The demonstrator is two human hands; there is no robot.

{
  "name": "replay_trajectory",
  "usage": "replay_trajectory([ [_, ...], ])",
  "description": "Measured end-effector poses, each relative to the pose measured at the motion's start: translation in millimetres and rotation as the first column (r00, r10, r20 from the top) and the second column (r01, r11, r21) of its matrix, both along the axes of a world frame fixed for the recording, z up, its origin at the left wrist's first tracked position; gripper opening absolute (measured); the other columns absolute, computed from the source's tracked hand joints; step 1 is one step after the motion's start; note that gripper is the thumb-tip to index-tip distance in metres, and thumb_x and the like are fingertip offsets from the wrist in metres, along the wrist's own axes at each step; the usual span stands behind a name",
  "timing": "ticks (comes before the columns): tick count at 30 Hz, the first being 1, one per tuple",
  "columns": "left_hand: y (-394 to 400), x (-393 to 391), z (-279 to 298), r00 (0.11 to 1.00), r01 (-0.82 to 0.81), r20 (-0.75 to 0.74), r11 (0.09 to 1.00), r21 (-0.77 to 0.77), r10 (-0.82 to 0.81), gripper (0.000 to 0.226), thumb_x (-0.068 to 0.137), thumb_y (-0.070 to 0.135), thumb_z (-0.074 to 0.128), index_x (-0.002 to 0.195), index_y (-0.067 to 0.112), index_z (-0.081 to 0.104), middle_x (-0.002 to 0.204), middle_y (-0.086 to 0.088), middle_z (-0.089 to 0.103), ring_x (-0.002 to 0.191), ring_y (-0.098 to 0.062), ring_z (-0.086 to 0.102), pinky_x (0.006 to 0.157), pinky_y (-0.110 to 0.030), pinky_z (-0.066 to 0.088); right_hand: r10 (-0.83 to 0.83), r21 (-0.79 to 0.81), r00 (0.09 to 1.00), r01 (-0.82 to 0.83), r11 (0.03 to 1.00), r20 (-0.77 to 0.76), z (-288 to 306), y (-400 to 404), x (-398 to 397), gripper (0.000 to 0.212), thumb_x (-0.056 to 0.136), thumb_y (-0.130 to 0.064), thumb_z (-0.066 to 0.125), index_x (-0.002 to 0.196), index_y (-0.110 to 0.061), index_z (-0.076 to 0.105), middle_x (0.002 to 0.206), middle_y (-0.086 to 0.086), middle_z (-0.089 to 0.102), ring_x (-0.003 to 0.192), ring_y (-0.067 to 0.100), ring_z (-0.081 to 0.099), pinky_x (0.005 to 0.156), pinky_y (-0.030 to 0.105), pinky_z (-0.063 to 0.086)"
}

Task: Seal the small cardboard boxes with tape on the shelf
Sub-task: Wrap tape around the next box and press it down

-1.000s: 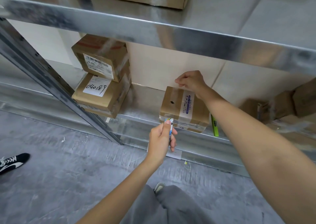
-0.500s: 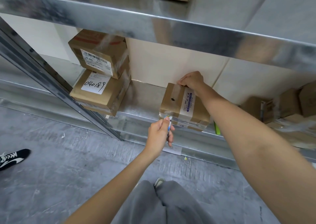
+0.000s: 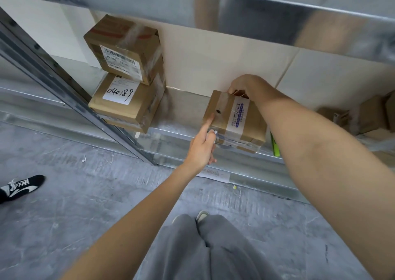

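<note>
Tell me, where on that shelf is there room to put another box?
Bare metal shelf shows between the stacked boxes and the small box that both hands grip. Right of it, past the green thing, more boxes crowd the shelf.

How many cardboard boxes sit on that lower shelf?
At least 5: two stacked at left, the barcode-label box on the handwritten-number box; two stacked mid-shelf, the held box on a lower box; blurred boxes at right, number unclear.

Blurred boxes [image 3: 372, 115] at right edge; green tool [image 3: 275, 146] half-hidden behind forearm.
</note>
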State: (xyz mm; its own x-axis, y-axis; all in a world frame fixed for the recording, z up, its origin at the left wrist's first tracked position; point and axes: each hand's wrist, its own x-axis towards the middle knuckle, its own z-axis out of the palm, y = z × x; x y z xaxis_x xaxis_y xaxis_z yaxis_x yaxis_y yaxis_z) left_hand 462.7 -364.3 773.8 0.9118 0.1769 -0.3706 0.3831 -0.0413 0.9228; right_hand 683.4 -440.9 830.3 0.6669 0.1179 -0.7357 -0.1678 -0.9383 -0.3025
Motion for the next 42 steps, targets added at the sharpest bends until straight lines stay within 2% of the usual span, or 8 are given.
replay_trajectory([
  [7, -4, -1, -7, 0.999, -0.027, 0.043, 0.999, -0.021, 0.028, 0.052, 0.103, 0.019, 0.032, 0.148, 0.046, 0.029, 0.069, -0.011, 0.035, 0.041, -0.012, 0.030, 0.041, -0.024, 0.043, 0.089, -0.073, 0.995, -0.086, 0.994, 0.042, -8, 1, 2, 0.017, 0.094, -0.015, 0.056, 0.082, -0.004, 0.057, 0.106, 0.016, 0.057, 0.089, 0.025, 0.055, 0.080, 0.031, 0.045],
  [11, -4, 0, -9, 0.998, -0.032, 0.049, 0.999, -0.016, 0.033, 0.052, 0.103, 0.020, 0.032, 0.148, 0.046, 0.029, 0.070, -0.011, 0.036, 0.044, -0.013, 0.030, 0.041, -0.024, 0.043, 0.153, -0.139, 0.939, -0.115, 0.984, 0.309, -16, 6, -10, 0.017, 0.095, -0.015, 0.052, 0.086, -0.001, 0.058, 0.127, 0.016, 0.057, 0.088, 0.028, 0.058, 0.070, 0.029, 0.044],
  [15, -5, 0, -11, 0.998, -0.031, 0.049, 0.999, -0.020, 0.032, 0.051, 0.104, 0.022, 0.032, 0.148, 0.047, 0.028, 0.068, -0.011, 0.038, 0.039, -0.013, 0.032, 0.042, -0.025, 0.046, -0.184, 0.190, 0.863, 0.105, 0.976, 0.471, -40, -3, -14, 0.018, 0.090, -0.007, 0.059, 0.105, 0.003, 0.060, 0.102, 0.014, 0.062, 0.098, 0.029, 0.062, 0.068, 0.028, 0.044],
  [18, -4, -1, -13, 0.998, -0.022, 0.064, 1.000, -0.021, 0.024, 0.052, 0.103, 0.021, 0.033, 0.147, 0.048, 0.028, 0.067, -0.011, 0.037, 0.041, -0.012, 0.032, 0.046, -0.027, 0.047, -0.091, 0.295, 0.766, -0.133, 0.946, 0.636, -45, -17, -36, 0.034, 0.101, -0.025, 0.046, 0.078, -0.003, 0.061, 0.075, 0.008, 0.060, 0.076, 0.025, 0.060, 0.072, 0.032, 0.045],
  [20, -4, 0, -15, 0.997, -0.022, 0.069, 0.999, -0.028, 0.024, 0.053, 0.102, 0.021, 0.033, 0.147, 0.049, 0.028, 0.066, -0.010, 0.037, 0.041, -0.012, 0.031, 0.046, -0.027, 0.047, 0.141, 0.159, 0.661, -0.372, 0.914, 0.737, -49, -26, -51, 0.044, 0.105, -0.034, 0.033, 0.113, -0.004, 0.063, 0.113, 0.011, 0.066, 0.109, 0.027, 0.059, 0.094, 0.036, 0.042],
  [22, -6, -1, -15, 0.997, -0.022, 0.070, 0.999, -0.033, 0.024, 0.054, 0.102, 0.021, 0.033, 0.147, 0.050, 0.027, 0.066, -0.010, 0.036, 0.041, -0.013, 0.030, 0.046, -0.027, 0.047, 0.384, -0.027, 0.596, -0.518, 0.855, 0.706, -55, -34, -60, 0.056, 0.105, -0.042, 0.021, 0.149, -0.010, 0.033, 0.152, 0.005, 0.038, 0.144, 0.022, 0.028, 0.118, 0.041, 0.018],
  [26, -6, 0, -16, 0.997, -0.036, 0.071, 0.998, -0.048, 0.040, 0.055, 0.103, 0.021, 0.034, 0.147, 0.052, 0.025, 0.067, -0.010, 0.036, 0.044, -0.014, 0.029, 0.042, -0.025, 0.043, 0.529, -0.148, 0.575, -0.578, 0.803, 0.624, -53, -40, -66, 0.063, 0.102, -0.049, 0.009, 0.155, -0.017, -0.001, 0.163, -0.003, -0.005, 0.148, 0.009, -0.010, 0.119, 0.043, -0.012],
  [42, -4, 3, -19, 0.996, -0.007, 0.094, 1.000, -0.011, 0.008, 0.058, 0.104, 0.029, 0.039, 0.148, 0.054, 0.013, 0.073, -0.009, 0.039, 0.046, -0.010, 0.035, 0.040, -0.025, 0.041, 0.647, -0.189, 0.425, -0.725, 0.662, 0.633, -51, -53, -108, 0.078, 0.095, -0.061, 0.017, 0.155, -0.012, 0.006, 0.163, 0.002, 0.001, 0.149, 0.012, 0.000, 0.120, 0.037, -0.004],
])
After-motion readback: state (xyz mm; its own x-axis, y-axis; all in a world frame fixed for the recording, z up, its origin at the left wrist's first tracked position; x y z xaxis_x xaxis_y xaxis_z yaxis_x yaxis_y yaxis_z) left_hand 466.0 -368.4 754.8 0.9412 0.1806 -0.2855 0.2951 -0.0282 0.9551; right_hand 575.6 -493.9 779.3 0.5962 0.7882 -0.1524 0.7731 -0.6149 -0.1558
